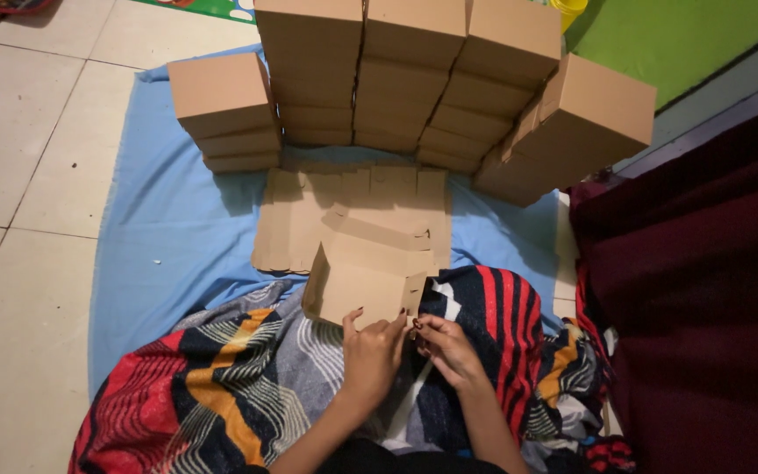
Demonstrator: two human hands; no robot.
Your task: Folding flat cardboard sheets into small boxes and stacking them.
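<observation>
A partly folded brown cardboard box (368,274) rests over my lap with its near edge toward me. My left hand (370,354) pinches that near edge from below, fingers closed on the flap. Just to its right, my right hand (446,349) grips the near right corner of the same box. Under the box, a stack of flat, unfolded cardboard blanks (291,219) lies on the blue cloth (168,237).
Several stacks of finished brown boxes (414,79) stand in a row at the far edge of the cloth. A striped multicoloured blanket (239,377) covers my lap. A dark maroon fabric (704,290) lies at right, tiled floor (28,175) at left.
</observation>
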